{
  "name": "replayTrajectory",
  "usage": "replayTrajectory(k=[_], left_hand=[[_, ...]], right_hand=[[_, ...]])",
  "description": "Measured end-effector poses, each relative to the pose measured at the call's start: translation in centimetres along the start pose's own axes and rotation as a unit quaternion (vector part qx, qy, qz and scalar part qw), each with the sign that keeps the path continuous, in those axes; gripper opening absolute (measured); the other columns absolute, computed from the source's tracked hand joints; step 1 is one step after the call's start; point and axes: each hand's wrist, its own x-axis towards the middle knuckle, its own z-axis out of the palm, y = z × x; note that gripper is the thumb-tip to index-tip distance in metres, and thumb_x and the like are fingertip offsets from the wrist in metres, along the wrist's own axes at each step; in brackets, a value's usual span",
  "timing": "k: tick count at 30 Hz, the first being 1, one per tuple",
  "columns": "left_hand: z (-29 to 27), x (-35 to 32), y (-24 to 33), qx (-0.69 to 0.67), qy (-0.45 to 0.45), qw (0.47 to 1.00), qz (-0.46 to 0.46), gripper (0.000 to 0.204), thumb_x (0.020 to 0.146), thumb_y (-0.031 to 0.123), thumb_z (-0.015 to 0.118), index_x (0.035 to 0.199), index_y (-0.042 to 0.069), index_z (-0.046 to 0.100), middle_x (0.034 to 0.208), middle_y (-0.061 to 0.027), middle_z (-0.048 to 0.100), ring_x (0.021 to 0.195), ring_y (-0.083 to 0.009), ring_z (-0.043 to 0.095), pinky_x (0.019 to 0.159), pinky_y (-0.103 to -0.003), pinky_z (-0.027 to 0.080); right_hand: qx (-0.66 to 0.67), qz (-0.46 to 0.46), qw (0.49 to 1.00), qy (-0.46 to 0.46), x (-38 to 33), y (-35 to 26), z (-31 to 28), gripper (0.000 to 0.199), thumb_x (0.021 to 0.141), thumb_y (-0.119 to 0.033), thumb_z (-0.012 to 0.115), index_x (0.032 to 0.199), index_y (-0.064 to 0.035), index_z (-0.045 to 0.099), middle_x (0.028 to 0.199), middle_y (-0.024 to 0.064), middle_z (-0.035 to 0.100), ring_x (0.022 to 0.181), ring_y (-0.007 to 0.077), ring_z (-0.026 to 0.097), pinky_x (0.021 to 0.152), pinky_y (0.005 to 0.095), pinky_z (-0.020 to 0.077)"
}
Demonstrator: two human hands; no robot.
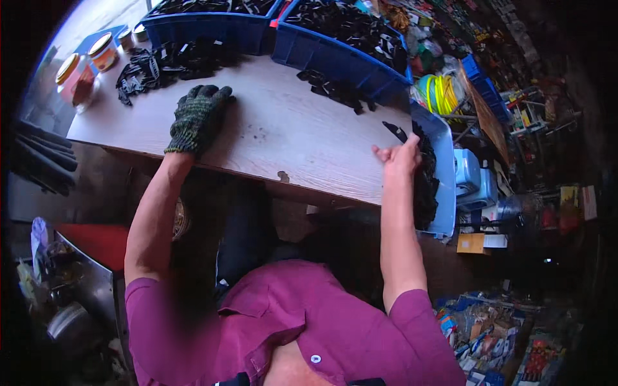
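My left hand (198,119) wears a dark green-black knit glove and rests palm down on the pale wooden table (290,128). Its fingers are curled under, so anything inside them is hidden. At the table's right end my bare right hand (402,154) pinches a small, narrow black piece (395,132), one finger sticking out to the left. Just beside that hand, a light blue bin (443,174) holds more black pieces (425,186). Ahead of the left hand lies a pile of black pieces (187,59), and a smaller heap (338,92) sits at the far right.
Two blue crates (206,31) (341,72) full of black parts stand along the far edge. Lidded jars (67,71) occupy the far left corner. Blue jugs (473,174) and a yellow coil (441,94) are beyond the right end. The table's near edge is chipped.
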Motion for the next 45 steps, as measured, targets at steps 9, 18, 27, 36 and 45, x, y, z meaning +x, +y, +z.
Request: replayTrajectory(k=[9,18,27,36,45], left_hand=[[0.9,0.7,6.8,-0.038,-0.011,0.999,0.027,0.028,0.089,0.023,0.057,0.116,0.022,0.065,0.108,-0.0103,0.063,0.109,-0.0346,0.056,0.091,-0.050,0.044],[1.3,1.4,8.8,-0.096,0.028,0.995,0.005,0.032,0.091,0.026,0.060,0.120,0.012,0.064,0.104,-0.0148,0.064,0.107,-0.0352,0.059,0.090,-0.050,0.045],[0.4,0.7,9.6,-0.125,0.157,0.980,0.014,0.033,0.085,0.024,0.068,0.115,0.010,0.064,0.104,-0.0126,0.066,0.104,-0.0345,0.059,0.086,-0.050,0.047],[3.7,0.7,16.7,-0.439,0.111,0.891,0.025,0.029,0.087,0.015,0.064,0.115,0.009,0.065,0.108,-0.0142,0.067,0.103,-0.0340,0.062,0.088,-0.045,0.050],[3.9,0.2,16.9,-0.588,0.033,0.797,-0.135,0.031,0.091,0.024,0.062,0.115,0.005,0.065,0.103,-0.0165,0.070,0.093,-0.0336,0.067,0.082,-0.042,0.052]], right_hand=[[-0.180,-0.051,0.981,-0.048,4.6,0.2,1.6,0.032,0.079,-0.028,0.079,0.092,-0.0049,0.061,0.059,0.0041,0.042,0.036,0.0160,0.038,0.048,0.0429,0.0573],[-0.469,-0.162,0.864,-0.089,4.1,0.8,7.2,0.037,0.074,-0.031,0.082,0.099,-0.0057,0.073,0.075,0.0088,0.065,0.044,0.0203,0.054,0.038,0.0340,0.0501],[-0.426,-0.192,0.878,-0.104,4.8,0.9,5.1,0.033,0.081,-0.032,0.071,0.089,-0.0002,0.073,0.062,0.0119,0.062,0.046,0.0252,0.060,0.036,0.0383,0.0507],[-0.176,0.035,0.839,-0.513,-4.9,3.4,1.8,0.028,0.092,-0.032,0.065,0.084,-0.0068,0.057,0.046,-0.0004,0.042,0.034,0.0117,0.039,0.036,0.0273,0.0410],[-0.205,-0.001,0.868,-0.453,-8.1,4.4,2.6,0.033,0.091,-0.036,0.069,0.095,-0.0030,0.069,0.049,-0.0060,0.041,0.037,0.0051,0.035,0.037,0.0257,0.0378]])
